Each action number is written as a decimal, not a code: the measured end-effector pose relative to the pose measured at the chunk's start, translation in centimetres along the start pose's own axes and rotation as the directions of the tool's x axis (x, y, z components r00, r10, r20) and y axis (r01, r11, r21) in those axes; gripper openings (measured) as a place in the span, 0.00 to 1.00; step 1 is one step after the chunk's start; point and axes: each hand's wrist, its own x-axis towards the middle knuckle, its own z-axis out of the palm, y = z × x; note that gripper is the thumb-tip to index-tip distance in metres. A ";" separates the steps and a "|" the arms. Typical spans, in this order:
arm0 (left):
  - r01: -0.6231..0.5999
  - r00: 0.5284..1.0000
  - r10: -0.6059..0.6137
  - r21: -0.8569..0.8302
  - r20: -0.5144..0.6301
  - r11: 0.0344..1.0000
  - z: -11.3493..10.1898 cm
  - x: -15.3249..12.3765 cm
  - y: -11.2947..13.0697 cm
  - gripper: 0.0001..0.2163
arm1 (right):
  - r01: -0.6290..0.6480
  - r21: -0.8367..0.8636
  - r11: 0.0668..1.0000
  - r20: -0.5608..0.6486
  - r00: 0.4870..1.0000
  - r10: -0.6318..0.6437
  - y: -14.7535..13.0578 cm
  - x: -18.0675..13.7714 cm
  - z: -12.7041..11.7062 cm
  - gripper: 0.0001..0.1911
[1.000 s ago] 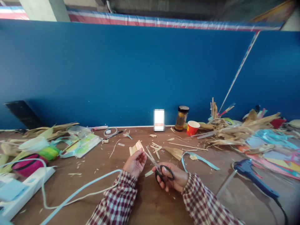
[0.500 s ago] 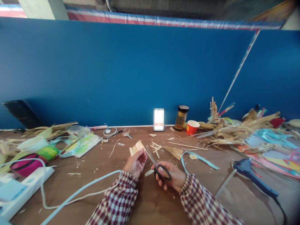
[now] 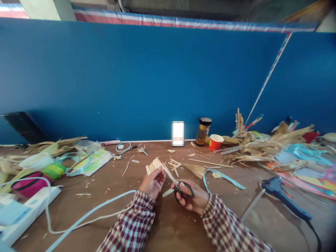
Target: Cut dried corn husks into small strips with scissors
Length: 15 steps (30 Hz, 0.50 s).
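Two hands work over the table [image 3: 172, 232]; the left hand [image 3: 151, 183] pinches a pale piece [image 3: 153, 167] between thumb and fingers, lifted above the surface; the right hand [image 3: 195, 196] grips the scissors [image 3: 176, 182], whose blades point toward the piece's edge; whether they touch it, I cannot tell; narrow strips [image 3: 175, 168] lie just beyond, so some cutting is probably done already; the piece remains held, therefore its trimming seems unfinished.

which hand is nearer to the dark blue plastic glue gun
Right: the right hand, holding black-handled metal scissors, is left of the glue gun. The left hand, pinching a pale tan curled piece, is farther to its left.
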 end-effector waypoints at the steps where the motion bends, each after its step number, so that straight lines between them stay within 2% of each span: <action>1: -0.001 1.000 0.001 -0.003 0.000 1.000 0.0 0.0 0.0 0.04 | 0.002 0.000 1.000 0.002 1.000 -0.002 0.0 0.0 0.0 0.23; 15: -0.013 1.000 0.014 -0.026 0.019 1.000 0.2 -0.1 0.2 0.05 | -0.034 -0.026 0.999 -0.022 0.999 0.034 -0.6 -0.3 0.4 0.22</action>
